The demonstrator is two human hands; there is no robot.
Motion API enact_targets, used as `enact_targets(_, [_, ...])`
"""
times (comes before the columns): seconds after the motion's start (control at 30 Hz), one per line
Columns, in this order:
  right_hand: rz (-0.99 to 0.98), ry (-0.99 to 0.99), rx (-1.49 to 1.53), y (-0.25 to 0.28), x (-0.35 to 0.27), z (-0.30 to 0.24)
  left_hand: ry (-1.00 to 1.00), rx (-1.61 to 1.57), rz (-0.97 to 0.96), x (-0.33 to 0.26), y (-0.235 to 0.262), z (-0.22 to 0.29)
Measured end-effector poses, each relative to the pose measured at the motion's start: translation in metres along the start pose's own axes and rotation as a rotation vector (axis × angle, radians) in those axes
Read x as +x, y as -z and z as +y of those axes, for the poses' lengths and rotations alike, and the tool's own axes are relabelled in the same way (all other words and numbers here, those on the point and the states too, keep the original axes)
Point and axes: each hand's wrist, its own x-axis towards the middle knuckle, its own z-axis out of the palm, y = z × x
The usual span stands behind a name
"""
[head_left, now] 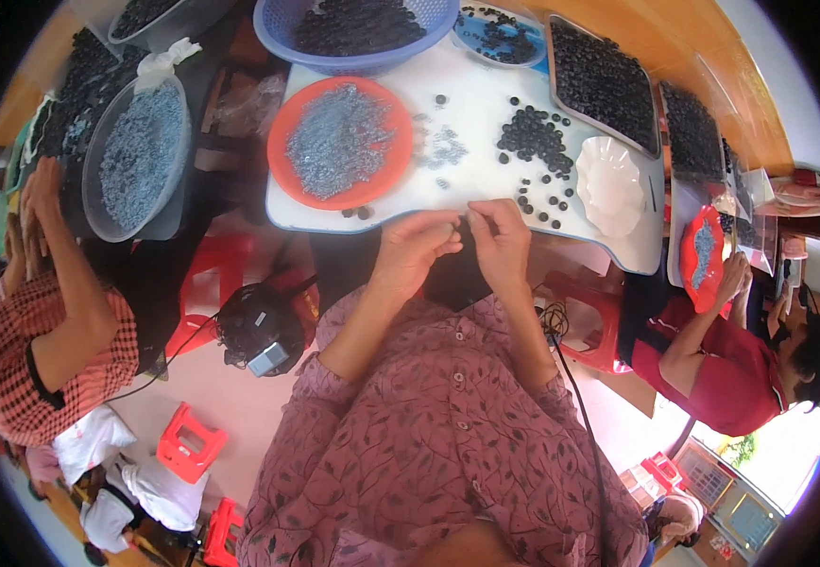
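Observation:
My left hand [415, 251] and my right hand [502, 246] meet at the near edge of the white table [471, 85]. Fingertips on both sides are pinched close together, and whatever small piece lies between them is too small to make out. Beyond my left hand stands an orange-red plate [279, 168] heaped with small shiny silvery pieces [339, 142]. A little loose pile of the same pieces [446, 146] lies beside it. Past my right hand, small round black pieces [535, 137] are spread on the table, several of them apart from the heap.
A blue basket [372, 64] of black pieces stands at the back. On the right are a white scalloped dish [610, 184] and a metal tray [657, 142] full of black pieces. Co-workers sit on both sides, one in a checked shirt [98, 331], one in red [722, 378].

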Motion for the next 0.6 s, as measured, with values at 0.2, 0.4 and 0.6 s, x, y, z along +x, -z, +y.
enact_targets(0.2, [0.013, 0.096, -0.034, -0.014, 0.000, 0.004, -0.042, -0.033, -0.031, -0.006, 0.012, 0.004])
enact_targets(0.4, [0.050, 0.021, -0.130, -0.013, 0.014, 0.008, 0.000, -0.050, -0.016, -0.010, 0.010, 0.008])
enact_targets(0.6, [0.118, 0.093, -0.189, -0.030, 0.041, 0.025, 0.023, -0.017, -0.037, -0.008, 0.015, 0.007])
